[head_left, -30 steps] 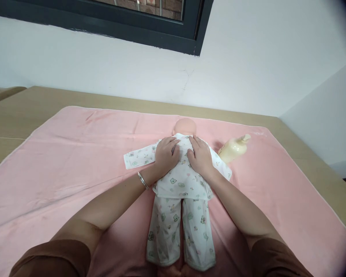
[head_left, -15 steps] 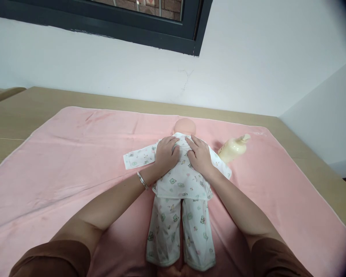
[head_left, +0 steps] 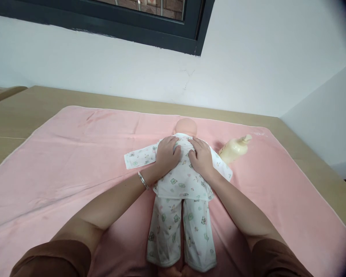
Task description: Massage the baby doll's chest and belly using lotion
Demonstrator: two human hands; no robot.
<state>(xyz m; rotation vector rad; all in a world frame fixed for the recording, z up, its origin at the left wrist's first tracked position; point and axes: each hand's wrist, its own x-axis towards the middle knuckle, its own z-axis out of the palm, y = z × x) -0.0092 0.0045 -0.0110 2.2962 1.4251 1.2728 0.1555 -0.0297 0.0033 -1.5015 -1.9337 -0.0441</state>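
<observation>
A baby doll lies face down, its bald head away from me and its feet at the bottom edge. It wears a white patterned top and matching trousers. My left hand rests flat on the left of its upper back, fingers stretched out. On the right of the upper back lies my right hand, likewise with extended fingers. Both palms touch the cloth, and neither hand grips anything. The doll's sleeves spread out to both sides; their ends hide its hands.
A pink blanket lies under the doll on a wooden table. Close to the right sleeve, a baby bottle with cream-coloured contents lies on its side. A white wall and a dark window frame stand behind the table.
The fingers of my right hand have drawn slightly closer together on the doll's back. My left hand has stayed in place, and the view has shifted very slightly.
</observation>
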